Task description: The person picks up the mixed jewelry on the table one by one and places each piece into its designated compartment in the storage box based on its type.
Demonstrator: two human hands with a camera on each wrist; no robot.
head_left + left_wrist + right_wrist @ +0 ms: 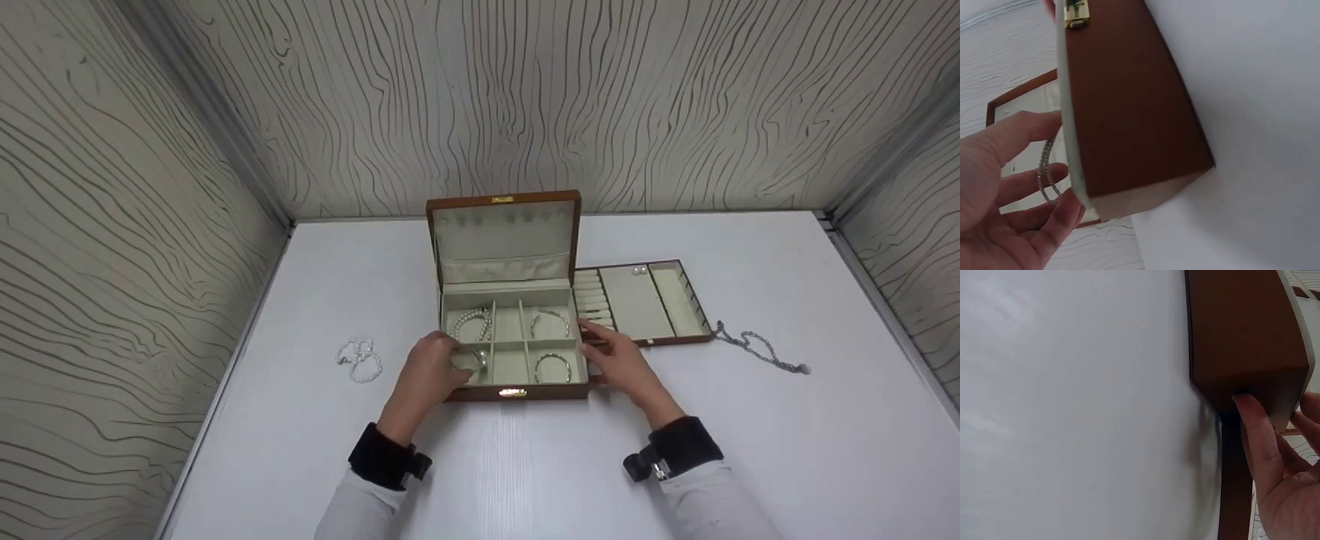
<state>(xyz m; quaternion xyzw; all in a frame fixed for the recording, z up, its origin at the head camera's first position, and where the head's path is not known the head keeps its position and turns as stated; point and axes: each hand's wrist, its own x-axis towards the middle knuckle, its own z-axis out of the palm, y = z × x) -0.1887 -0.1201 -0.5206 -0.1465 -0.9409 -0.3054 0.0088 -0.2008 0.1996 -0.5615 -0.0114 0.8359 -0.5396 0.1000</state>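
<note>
A brown jewelry box (513,393) with a cream lining stands on the table, its lid (504,232) raised. My left hand (426,371) reaches over the front left corner. Its thumb and fingers pinch a silvery bracelet (1045,163) at the front left compartment. Fingers of my right hand (624,366) grip the box's right side wall; in the right wrist view one digit presses the outside and other fingertips lie at the rim. A pearl strand (484,324) lies in the back left compartment. Bracelets lie in the back right (551,315) and front right (553,357).
Right of the box lies a brown-edged tray (630,304) with ring rolls and two pearl earrings (639,271). A silver chain (769,356) lies at its right corner. Clear beaded bracelets (366,367) rest on the white table (330,292), left of the box. Patterned walls enclose the table.
</note>
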